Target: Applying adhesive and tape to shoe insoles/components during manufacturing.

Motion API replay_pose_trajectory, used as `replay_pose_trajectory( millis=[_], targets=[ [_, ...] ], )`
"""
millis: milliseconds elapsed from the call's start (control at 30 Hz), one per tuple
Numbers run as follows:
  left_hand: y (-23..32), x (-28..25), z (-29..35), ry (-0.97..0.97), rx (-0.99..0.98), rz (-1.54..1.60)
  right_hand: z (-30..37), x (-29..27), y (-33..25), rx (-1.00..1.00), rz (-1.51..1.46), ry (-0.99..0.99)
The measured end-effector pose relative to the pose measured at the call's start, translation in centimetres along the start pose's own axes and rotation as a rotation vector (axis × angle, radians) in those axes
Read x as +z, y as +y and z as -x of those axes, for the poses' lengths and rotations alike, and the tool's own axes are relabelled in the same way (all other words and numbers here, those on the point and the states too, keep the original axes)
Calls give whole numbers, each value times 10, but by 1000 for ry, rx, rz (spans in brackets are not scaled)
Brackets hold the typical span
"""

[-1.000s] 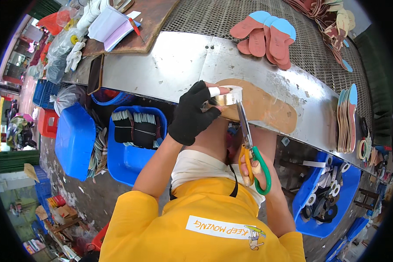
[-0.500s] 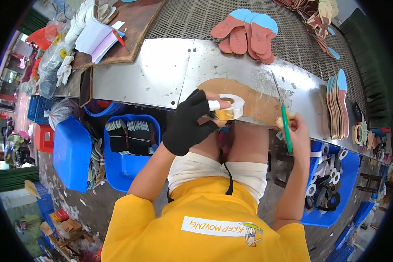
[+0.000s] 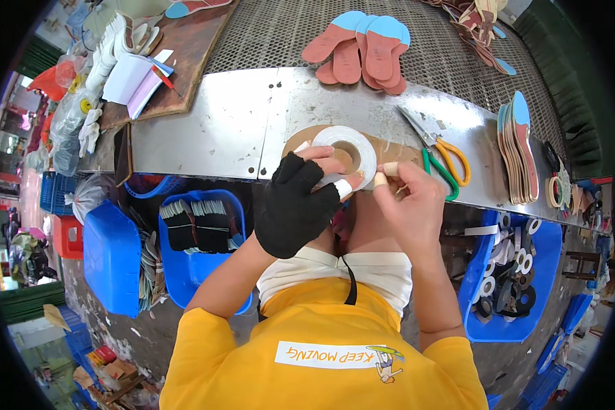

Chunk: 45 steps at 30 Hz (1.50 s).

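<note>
While my gloved left hand (image 3: 295, 205) grips the tape roll (image 3: 348, 152), my right hand's (image 3: 408, 208) fingers (image 3: 383, 175) pinch its end; I'd judge a slow, straight peel works best.

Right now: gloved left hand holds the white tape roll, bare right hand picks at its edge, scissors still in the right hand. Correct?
Not quite. The scissors lie on the metal bench, just beyond the right hand. The rest holds: the gloved left hand holds the white tape roll and the right picks at its edge, as the head view shows.
</note>
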<state>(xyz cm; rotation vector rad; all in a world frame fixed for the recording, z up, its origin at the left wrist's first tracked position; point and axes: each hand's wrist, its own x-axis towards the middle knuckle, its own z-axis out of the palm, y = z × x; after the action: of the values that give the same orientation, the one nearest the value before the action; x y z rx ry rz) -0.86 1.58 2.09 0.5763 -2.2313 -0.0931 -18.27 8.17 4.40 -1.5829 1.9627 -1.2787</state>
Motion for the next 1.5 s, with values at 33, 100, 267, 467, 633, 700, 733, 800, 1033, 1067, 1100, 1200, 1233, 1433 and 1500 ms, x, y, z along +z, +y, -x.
replay_pose_trajectory(
  millis=[33, 100, 267, 467, 633, 700, 733, 800, 1033, 1067, 1100, 1200, 1233, 1433, 1500],
  targets=[
    [1, -2, -1, 0, 0, -1, -1, -1, 3, -1, 0, 0],
    [3, -7, -5, 13, -105, 184, -2, -7, 14, 233, -486, -135],
    [3, 9, 12, 94, -685, 964, 0, -17, 34, 170, -1126, -209],
    [-15, 8, 20, 253, -1140, 1932, 17, -48, 51, -48, -1361, -561],
    [-11, 10, 9, 446, -1203, 1791, 59, -119, 105, 195, -1541, -387],
    [-11, 8, 5, 340, -1031, 1187, 76, -158, 134, 250, -1193, -404],
    [-4, 13, -3, 471, -984, 1204, 82, -164, 135, 248, -1191, -397],
    [-3, 20, 3, 368, -904, 933, 93, -174, 139, 607, 260, -267],
    [16, 8, -10, 199, -439, 334, 62, -142, 73, 341, 294, -35],
    [18, 6, -12, 154, -406, 282, 56, -125, 62, 298, 197, -17],
    [20, 2, -12, 110, -377, 218, 49, -103, 46, 249, 91, -9],
    [24, 1, -13, 115, -323, 200, 31, -51, -3, -15, -53, -48],
    [25, -2, -14, 100, -296, 182, 25, -40, -13, -104, -53, -41],
    [20, 1, -4, 171, -191, 113, 14, -8, -31, -112, -12, -35],
    [19, 0, -3, 164, -197, 102, 16, -4, -35, -90, -21, -45]
  ],
)
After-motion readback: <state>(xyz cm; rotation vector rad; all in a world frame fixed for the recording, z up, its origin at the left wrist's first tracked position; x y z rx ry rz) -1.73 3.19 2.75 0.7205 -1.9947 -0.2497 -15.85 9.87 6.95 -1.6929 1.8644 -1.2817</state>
